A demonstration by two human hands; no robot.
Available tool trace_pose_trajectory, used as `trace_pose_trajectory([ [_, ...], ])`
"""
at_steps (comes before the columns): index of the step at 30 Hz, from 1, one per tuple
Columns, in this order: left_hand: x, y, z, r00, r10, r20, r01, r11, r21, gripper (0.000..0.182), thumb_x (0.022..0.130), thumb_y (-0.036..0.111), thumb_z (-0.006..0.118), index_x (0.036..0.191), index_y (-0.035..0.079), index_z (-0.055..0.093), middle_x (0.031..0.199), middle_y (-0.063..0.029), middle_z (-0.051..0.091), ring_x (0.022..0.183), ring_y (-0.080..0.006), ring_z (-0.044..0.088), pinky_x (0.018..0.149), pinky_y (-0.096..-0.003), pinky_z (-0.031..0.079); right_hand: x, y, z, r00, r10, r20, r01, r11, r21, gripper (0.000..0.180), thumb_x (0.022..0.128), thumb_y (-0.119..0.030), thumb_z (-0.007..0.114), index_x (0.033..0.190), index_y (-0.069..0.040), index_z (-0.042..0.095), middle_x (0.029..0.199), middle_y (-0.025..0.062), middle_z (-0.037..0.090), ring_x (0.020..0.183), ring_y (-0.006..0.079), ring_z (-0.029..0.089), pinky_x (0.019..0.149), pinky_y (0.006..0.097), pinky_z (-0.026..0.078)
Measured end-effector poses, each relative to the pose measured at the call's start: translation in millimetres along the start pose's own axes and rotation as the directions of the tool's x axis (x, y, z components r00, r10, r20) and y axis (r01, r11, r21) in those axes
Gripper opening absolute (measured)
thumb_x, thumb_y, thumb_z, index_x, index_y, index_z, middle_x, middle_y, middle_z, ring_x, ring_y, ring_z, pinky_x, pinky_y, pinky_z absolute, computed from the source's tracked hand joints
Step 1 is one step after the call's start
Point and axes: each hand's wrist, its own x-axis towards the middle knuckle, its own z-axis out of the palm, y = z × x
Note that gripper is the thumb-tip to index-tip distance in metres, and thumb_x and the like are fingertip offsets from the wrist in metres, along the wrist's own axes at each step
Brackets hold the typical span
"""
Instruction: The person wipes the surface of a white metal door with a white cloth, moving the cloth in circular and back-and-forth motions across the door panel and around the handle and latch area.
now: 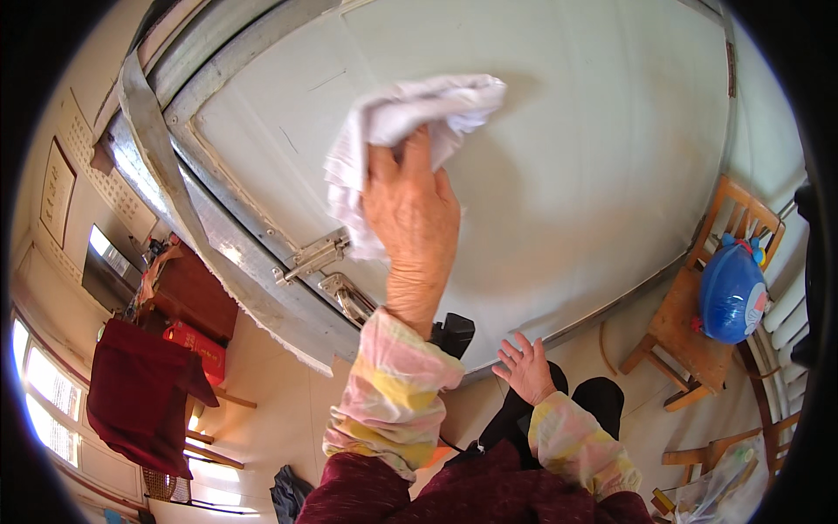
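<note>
My left hand (pixel 416 213) is stretched forward over a pale door panel (pixel 589 131), its fingers shut on a white cloth (pixel 393 111) that lies against the panel. Part of the cloth is blurred. Left of this hand, a metal latch bolt (pixel 313 259) and a metal handle (pixel 347 298) sit by the panel's metal-framed edge. My right hand (pixel 527 370) hangs lower down, near the panel's bottom edge, with its fingers spread and nothing in it. A loose grey strip (pixel 163 157) runs along the frame at the left.
A wooden chair (pixel 694 311) bearing a blue balloon-like ball (pixel 730 295) stands at the right, by a white radiator (pixel 789 321). At the left are a dark red cloth (pixel 141 393) draped over a seat, a red box (pixel 200 350) and a reddish-brown cabinet (pixel 196 295). Dark fabric (pixel 290 492) lies on the floor.
</note>
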Motion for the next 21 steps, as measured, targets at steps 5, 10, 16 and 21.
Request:
trace_pose_trajectory([
  [5,-60.2,7.5,7.5,0.976,-0.079,0.203,0.093,0.994,-0.062,0.037,0.065,0.0,0.059,0.102,0.004,0.061,0.114,-0.0267,0.044,0.105,-0.0452,0.041,0.093,-0.0512,0.031,-5.8,-6.7,-3.0,0.998,-0.028,-0.054,0.028,1.0,0.005,0.067,0.091,-0.059,0.024,0.143,-0.018,0.014,0.148,0.0138,0.013,0.137,0.031,0.011,0.105,0.0528,0.018],
  [10,-95.5,9.3,-1.5,0.963,-0.107,0.249,0.142,0.982,-0.126,0.04,0.065,0.001,0.063,0.104,0.003,0.059,0.113,-0.0265,0.043,0.107,-0.0456,0.04,0.091,-0.0514,0.033,-8.3,-7.5,-2.7,0.999,-0.023,-0.04,0.024,1.0,0.018,0.067,0.092,-0.058,0.023,0.143,-0.018,0.013,0.148,0.0139,0.014,0.137,0.0311,0.012,0.105,0.0532,0.018],
  [16,-68.3,-2.0,-5.3,0.987,-0.112,0.113,0.107,0.993,0.046,0.039,0.065,0.004,0.065,0.103,0.002,0.058,0.113,-0.0261,0.042,0.103,-0.0456,0.043,0.081,-0.0493,0.043,-1.6,-3.7,-2.9,1.0,-0.014,-0.017,0.014,1.0,0.008,0.067,0.091,-0.058,0.025,0.143,-0.017,0.014,0.147,0.0139,0.015,0.136,0.0308,0.012,0.105,0.0535,0.02],
  [21,-99.8,9.8,-8.1,0.952,-0.135,0.276,0.152,0.988,-0.041,0.046,0.064,0.005,0.065,0.109,0.003,0.056,0.112,-0.027,0.039,0.104,-0.0478,0.04,0.085,-0.0545,0.037,-1.4,-2.6,-5.3,1.0,-0.016,-0.01,0.016,1.0,0.01,0.067,0.091,-0.058,0.027,0.143,-0.017,0.015,0.147,0.0136,0.015,0.136,0.0307,0.013,0.104,0.0539,0.02],
])
